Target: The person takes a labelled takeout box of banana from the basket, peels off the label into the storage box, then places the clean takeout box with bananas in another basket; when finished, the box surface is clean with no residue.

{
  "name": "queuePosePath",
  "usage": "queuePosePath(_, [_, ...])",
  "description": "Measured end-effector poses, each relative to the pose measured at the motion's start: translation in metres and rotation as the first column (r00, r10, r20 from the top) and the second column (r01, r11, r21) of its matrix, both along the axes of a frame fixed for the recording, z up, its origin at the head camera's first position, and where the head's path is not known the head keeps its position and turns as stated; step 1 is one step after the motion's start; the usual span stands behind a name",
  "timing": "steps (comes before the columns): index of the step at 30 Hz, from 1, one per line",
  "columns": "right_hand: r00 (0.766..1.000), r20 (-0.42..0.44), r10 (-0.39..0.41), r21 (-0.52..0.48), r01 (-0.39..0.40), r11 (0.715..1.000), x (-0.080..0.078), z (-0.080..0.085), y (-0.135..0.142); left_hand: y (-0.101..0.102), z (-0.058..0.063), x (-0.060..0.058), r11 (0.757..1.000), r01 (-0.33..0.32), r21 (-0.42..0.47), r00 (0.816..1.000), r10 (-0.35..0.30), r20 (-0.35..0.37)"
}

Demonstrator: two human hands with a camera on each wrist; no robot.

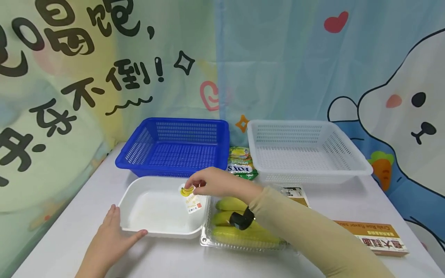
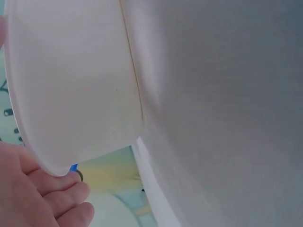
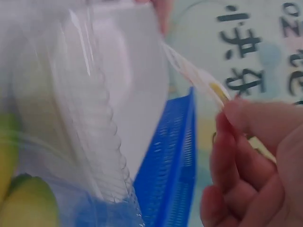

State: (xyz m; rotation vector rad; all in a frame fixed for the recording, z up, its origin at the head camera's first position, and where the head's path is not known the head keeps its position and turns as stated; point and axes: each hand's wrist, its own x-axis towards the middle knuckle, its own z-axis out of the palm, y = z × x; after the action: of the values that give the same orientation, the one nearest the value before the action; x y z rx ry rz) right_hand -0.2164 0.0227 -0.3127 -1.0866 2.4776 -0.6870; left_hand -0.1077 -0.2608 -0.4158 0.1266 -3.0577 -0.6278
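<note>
A white plastic tub (image 1: 153, 204) stands on the table at the front left. My left hand (image 1: 110, 238) spans its near left corner, straight fingers along the left side and thumb at the front rim. In the left wrist view the fingers (image 2: 57, 194) lie under the rim's corner. Over the tub's right side, my right hand (image 1: 212, 182) pinches a label with a banana picture (image 1: 193, 202) between thumb and index finger. The right wrist view shows the label (image 3: 199, 78) held by its edge. Beside the tub lies a clear clamshell box of bananas (image 1: 240, 235), partly hidden by the right forearm.
A blue basket (image 1: 174, 170) and a white basket (image 1: 309, 170) stand at the back. Between them is a green FOX'S bag (image 1: 241, 162). To the right lies a brown and white box (image 1: 379, 239); another package (image 1: 295, 192) shows partly behind the right sleeve. A printed curtain hangs behind.
</note>
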Motion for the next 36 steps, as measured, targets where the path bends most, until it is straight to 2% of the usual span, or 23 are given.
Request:
queuePosePath(3, [0.998,0.056,0.042,0.08,-0.047,0.996,-0.014,-0.006,-0.019,-0.002,0.001,0.0,1.0,-0.003,0.027,1.0,0.003,0.004])
queuePosePath(6, [0.993,0.105,0.061,0.12,-0.074,0.99,-0.027,-0.012,-0.033,-0.003,0.001,0.001,0.998,-0.009,0.064,1.0,0.008,0.016])
queuePosePath(10, [0.988,0.146,0.057,0.138,-0.077,0.987,-0.04,-0.019,-0.04,-0.001,0.004,-0.002,0.997,-0.018,0.078,0.998,0.014,0.059])
queuePosePath(15, [0.98,0.194,0.039,0.165,-0.072,0.984,-0.049,-0.027,-0.045,-0.002,0.005,-0.001,0.995,-0.026,0.096,0.996,0.018,0.082])
queuePosePath(21, [0.972,0.228,0.065,0.202,-0.112,0.973,-0.048,-0.035,-0.054,-0.003,0.004,-0.002,0.995,-0.039,0.089,0.99,0.026,0.139])
queuePosePath(27, [0.969,0.218,0.118,0.262,-0.174,0.949,-0.041,-0.041,-0.075,-0.004,0.001,0.001,0.994,-0.039,0.101,0.995,0.029,0.1])
queuePosePath(36, [0.978,0.189,0.089,0.329,-0.148,0.933,-0.038,-0.052,-0.089,-0.002,-0.002,0.001,0.993,-0.031,0.118,0.999,0.027,0.035])
